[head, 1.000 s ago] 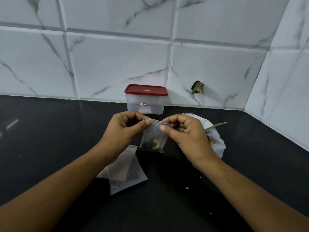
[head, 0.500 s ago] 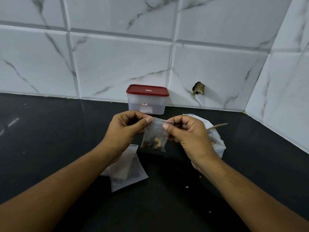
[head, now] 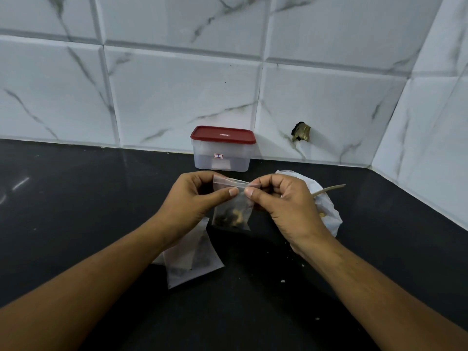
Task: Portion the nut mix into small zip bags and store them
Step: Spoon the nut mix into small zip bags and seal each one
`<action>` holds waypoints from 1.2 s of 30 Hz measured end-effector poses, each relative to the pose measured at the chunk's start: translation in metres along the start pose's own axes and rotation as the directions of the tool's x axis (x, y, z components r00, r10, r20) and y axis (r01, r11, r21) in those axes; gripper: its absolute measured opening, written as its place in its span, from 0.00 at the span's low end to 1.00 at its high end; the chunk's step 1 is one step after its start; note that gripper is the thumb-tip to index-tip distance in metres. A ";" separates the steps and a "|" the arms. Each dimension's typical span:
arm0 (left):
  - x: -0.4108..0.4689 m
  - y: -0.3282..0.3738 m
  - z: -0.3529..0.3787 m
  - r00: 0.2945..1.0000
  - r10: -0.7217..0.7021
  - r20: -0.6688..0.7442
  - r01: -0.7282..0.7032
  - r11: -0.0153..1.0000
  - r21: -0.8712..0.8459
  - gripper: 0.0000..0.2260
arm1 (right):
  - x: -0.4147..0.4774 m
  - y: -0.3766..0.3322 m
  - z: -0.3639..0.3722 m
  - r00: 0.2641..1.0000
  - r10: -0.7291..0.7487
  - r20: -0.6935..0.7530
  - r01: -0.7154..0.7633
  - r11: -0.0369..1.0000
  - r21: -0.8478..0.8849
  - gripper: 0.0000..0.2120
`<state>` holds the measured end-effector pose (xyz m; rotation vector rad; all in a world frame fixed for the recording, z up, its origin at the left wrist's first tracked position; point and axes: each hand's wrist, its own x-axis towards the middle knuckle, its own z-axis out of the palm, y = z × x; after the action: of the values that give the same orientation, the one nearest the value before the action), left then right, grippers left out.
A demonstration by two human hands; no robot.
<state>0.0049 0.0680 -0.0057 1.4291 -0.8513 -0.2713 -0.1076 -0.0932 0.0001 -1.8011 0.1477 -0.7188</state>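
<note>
Centre of view: small zip bag (head: 231, 211) held up above black counter (head: 88, 211), w/ nut mix (head: 231, 217) settled in its lower half; L hand (head: 192, 201) pinches the top strip btwn thumb and curled fingers on the bag's left part; R hand (head: 283, 203) pinches the same strip on the right, thumb tip just beside L thumb tip, other fingers curled in; whether the seal is closed cannot be told. Behind the bag, against marble-look tiled wall (head: 177, 92): clear tub (head: 221, 158) w/ red lid (head: 222, 135) on, upright. Right of R hand, partly hidden by it: white plastic bag (head: 329, 216) w/ pale spoon handle (head: 329, 189) sticking out to the right. Under L wrist: flat translucent bags (head: 192, 259) on counter, overlapping. Hole (head: 300, 131) in tile right of tub; crumbs (head: 283, 281) on counter near R forearm.
</note>
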 end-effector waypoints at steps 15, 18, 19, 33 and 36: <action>0.000 0.002 0.000 1.000 -0.004 0.005 0.004 1.000 -0.019 0.06 | -0.001 -0.002 0.000 0.999 -0.030 0.031 0.031 0.999 -0.028 0.05; 0.000 0.003 0.000 1.000 -0.008 0.002 0.008 1.000 -0.028 0.06 | -0.002 -0.002 0.000 0.998 -0.039 0.041 0.041 0.999 -0.032 0.05; 0.000 0.003 0.000 1.000 -0.007 0.003 0.007 0.999 -0.034 0.07 | -0.001 -0.002 0.000 0.998 -0.044 0.045 0.045 0.999 -0.026 0.05; -0.001 0.006 0.003 1.000 0.000 -0.016 -0.002 0.997 -0.079 0.07 | -0.002 -0.003 0.000 0.999 -0.036 0.015 0.036 0.999 -0.012 0.04; -0.001 0.006 0.001 1.000 0.006 -0.025 -0.007 0.998 -0.070 0.06 | -0.002 -0.003 0.000 1.000 -0.022 0.007 0.022 1.000 -0.018 0.04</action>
<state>0.0017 0.0685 -0.0008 1.3616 -0.8186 -0.2755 -0.1098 -0.0914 0.0024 -1.8250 0.1304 -0.7295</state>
